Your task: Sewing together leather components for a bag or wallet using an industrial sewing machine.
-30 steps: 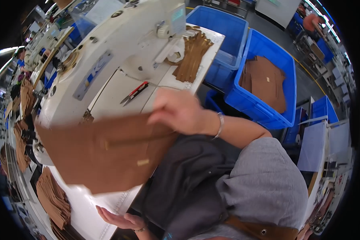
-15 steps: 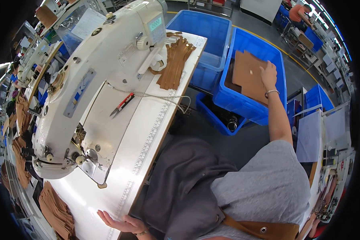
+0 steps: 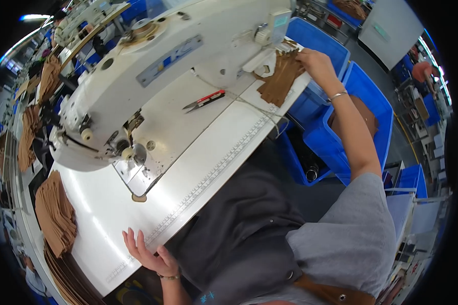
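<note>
A white table (image 3: 213, 157) is supporting a sewing machine (image 3: 208, 33); brown strips (image 3: 281, 79) are lying at its far right end. The right hand (image 3: 318, 66) is touching their edge, partly curled, its grip unclear. The left hand (image 3: 151, 256) is hovering, loosely spread and empty, near the front edge.

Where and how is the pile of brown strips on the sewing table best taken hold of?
The brown strips are probably best pinched at their right edge, coming from the right, where the right hand is: the white machine crowds their left, leaving that side freer.
</note>
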A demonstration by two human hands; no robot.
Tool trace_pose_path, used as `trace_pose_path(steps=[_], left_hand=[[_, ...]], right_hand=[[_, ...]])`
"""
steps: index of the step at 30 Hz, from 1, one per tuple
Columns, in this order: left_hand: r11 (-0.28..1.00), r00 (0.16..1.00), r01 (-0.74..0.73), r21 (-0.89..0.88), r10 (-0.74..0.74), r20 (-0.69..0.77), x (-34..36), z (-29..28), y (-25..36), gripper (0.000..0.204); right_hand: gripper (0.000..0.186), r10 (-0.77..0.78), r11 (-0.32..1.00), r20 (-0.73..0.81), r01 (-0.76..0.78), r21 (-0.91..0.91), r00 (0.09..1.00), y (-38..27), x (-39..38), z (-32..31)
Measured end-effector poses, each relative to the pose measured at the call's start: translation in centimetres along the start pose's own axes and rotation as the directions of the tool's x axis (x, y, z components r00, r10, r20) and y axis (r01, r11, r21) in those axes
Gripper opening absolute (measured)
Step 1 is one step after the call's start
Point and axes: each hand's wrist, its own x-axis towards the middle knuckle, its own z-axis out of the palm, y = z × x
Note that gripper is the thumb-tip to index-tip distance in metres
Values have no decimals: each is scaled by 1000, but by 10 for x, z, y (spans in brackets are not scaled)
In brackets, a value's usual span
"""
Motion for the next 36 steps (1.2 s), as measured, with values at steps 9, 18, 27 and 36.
trace_pose_path(steps=[9,18,27,36], left_hand=[[984,974,123,-131,-95,204,28,-24,-3,42],[737,950,310,600,-257,-176,145,-110,-204,21],[374,697,507,776,-707,-115,171,-154,-281,38],[685,789,591,425,-601,-128,172,-178,-271,32]], right_hand=[[34,-276,902,-342,365,230,898,-92,13,-55],[40,-632,444,-418,747,495,652,-305,-4,-21],[41,-631,453,-382,720,526,675,-334,2,-20],[41,-620,475,-349,690,546,703,-333,2,-17]])
